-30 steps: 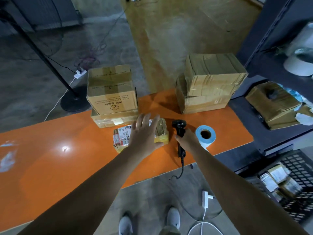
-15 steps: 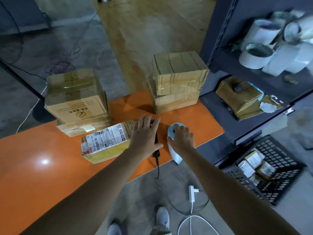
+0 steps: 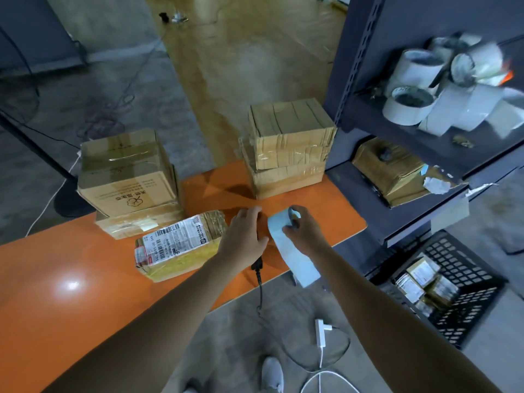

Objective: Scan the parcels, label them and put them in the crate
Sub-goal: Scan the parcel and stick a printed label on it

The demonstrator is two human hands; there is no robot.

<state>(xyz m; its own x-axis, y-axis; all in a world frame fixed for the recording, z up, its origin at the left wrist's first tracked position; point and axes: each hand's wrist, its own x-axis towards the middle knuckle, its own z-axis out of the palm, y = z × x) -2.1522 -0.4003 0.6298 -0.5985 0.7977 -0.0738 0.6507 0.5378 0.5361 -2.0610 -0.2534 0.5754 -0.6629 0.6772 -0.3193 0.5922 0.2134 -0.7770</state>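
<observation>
Labelling step, judged: label not yet on parcel.

- Right hand point(image 3: 304, 232): fingers curled round the label roll point(image 3: 279, 225), one through its core; a strip point(image 3: 297, 262) hangs from the roll toward the person, past the table point(image 3: 56, 293) edge.
- Left hand point(image 3: 245, 234): palm down over the scanner point(image 3: 257, 263), fingers bent. Cannot tell whether it grips.
- Parcel point(image 3: 181, 246): flat on the table, just left of the left hand, printed slip up. Long axis runs left to right, its right end angled slightly away from the person.
- Left hand is nearer the parcel. The right hand must cross over the scanner to lay a label.
- Crate point(image 3: 482, 302): on the floor, right of and below the right hand, parcels inside.
</observation>
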